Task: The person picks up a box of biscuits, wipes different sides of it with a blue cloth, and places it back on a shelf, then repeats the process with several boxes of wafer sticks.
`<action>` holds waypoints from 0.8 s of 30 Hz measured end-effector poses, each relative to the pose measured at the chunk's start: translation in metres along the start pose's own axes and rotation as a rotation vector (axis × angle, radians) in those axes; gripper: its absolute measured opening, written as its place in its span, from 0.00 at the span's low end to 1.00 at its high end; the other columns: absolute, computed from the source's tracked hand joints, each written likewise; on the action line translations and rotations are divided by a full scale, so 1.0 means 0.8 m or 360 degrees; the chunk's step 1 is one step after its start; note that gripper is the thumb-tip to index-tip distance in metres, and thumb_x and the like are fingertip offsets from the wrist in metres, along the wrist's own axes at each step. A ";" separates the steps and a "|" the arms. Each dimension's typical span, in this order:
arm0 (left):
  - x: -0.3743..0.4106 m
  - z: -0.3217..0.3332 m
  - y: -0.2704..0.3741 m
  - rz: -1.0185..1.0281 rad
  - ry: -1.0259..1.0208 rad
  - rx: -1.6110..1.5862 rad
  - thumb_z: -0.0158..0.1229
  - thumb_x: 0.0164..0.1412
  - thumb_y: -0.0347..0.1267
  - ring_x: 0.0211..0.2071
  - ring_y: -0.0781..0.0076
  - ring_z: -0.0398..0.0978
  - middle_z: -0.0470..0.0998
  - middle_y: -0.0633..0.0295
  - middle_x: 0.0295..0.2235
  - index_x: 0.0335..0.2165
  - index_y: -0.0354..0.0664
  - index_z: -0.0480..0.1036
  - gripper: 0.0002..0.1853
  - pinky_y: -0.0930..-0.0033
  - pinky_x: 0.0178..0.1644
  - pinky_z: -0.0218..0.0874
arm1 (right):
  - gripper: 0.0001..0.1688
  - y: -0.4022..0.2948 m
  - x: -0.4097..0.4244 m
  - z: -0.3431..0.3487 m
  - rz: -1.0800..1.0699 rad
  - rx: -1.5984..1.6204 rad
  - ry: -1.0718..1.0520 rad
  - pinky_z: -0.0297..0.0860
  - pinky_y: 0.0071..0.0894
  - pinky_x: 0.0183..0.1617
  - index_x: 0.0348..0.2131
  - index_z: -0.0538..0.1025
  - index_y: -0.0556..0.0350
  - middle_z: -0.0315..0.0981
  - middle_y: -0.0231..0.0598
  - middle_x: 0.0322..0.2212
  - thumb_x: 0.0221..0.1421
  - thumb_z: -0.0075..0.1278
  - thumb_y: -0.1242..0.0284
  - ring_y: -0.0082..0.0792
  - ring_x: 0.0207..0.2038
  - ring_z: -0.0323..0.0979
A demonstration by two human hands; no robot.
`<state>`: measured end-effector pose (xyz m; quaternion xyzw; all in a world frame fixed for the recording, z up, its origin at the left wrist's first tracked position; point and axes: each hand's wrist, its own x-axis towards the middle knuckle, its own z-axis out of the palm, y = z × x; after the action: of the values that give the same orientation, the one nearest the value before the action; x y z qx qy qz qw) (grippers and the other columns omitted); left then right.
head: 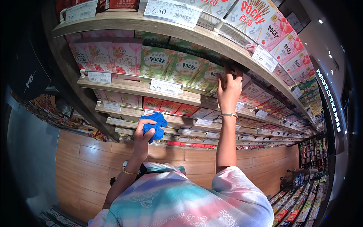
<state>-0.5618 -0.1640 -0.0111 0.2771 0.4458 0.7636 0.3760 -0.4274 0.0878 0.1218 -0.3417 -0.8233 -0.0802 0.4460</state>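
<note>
My left hand (143,132) grips a crumpled blue cloth (154,127) in front of the lower shelves. At the right end of a row of green Pocky boxes (184,68), my right hand (230,86) reaches in under the shelf above. Its thumb side is against the front of the rightmost green box (211,74), while the fingertips go into shadow behind the box's upper edge. Whether those fingers pinch the box cannot be seen. The green boxes stand upright behind a thin front rail (132,76) on a wooden shelf (129,86).
Pink Pejoy boxes (126,55) stand left of the green ones. Overhead, a shelf edge (124,21) carries more Pocky boxes (251,17) and price tags (173,12). Red boxes (170,106) fill a lower tier. A dark upright panel (71,85) bounds the left; wooden floor (93,167) lies below.
</note>
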 end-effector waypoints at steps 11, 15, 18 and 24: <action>0.003 0.008 0.000 -0.0042 -0.0003 0.0021 0.53 0.56 0.34 0.45 0.74 0.63 0.65 0.58 0.49 0.38 0.42 0.68 0.12 0.72 0.51 0.56 | 0.28 -0.007 0.003 -0.002 -0.0082 -0.0019 0.0020 0.64 0.42 0.44 0.50 0.71 0.45 0.62 0.48 0.47 0.47 0.57 0.75 0.48 0.41 0.67; 0.006 0.009 -0.003 0.0052 0.0006 0.0029 0.54 0.56 0.35 0.48 0.72 0.63 0.64 0.56 0.51 0.39 0.41 0.68 0.13 0.71 0.53 0.54 | 0.28 -0.006 0.002 -0.001 -0.0024 -0.0063 -0.0010 0.64 0.42 0.43 0.50 0.71 0.45 0.62 0.49 0.47 0.47 0.57 0.75 0.48 0.40 0.67; 0.007 0.005 -0.006 0.0045 0.0006 0.0031 0.54 0.55 0.36 0.49 0.71 0.62 0.63 0.55 0.52 0.39 0.41 0.68 0.14 0.70 0.54 0.54 | 0.28 -0.009 0.004 -0.001 -0.0019 -0.0017 -0.0024 0.65 0.43 0.43 0.50 0.71 0.46 0.62 0.49 0.47 0.47 0.57 0.74 0.48 0.42 0.67; 0.007 0.007 -0.006 0.0027 -0.0010 0.0024 0.55 0.55 0.36 0.49 0.71 0.62 0.64 0.56 0.51 0.39 0.42 0.68 0.14 0.71 0.53 0.54 | 0.28 -0.007 0.006 0.004 -0.0076 0.0018 0.0008 0.65 0.43 0.44 0.50 0.71 0.47 0.62 0.49 0.46 0.48 0.57 0.74 0.49 0.44 0.66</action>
<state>-0.5595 -0.1553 -0.0121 0.2861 0.4479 0.7626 0.3688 -0.4348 0.0874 0.1247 -0.3192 -0.8306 -0.0870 0.4479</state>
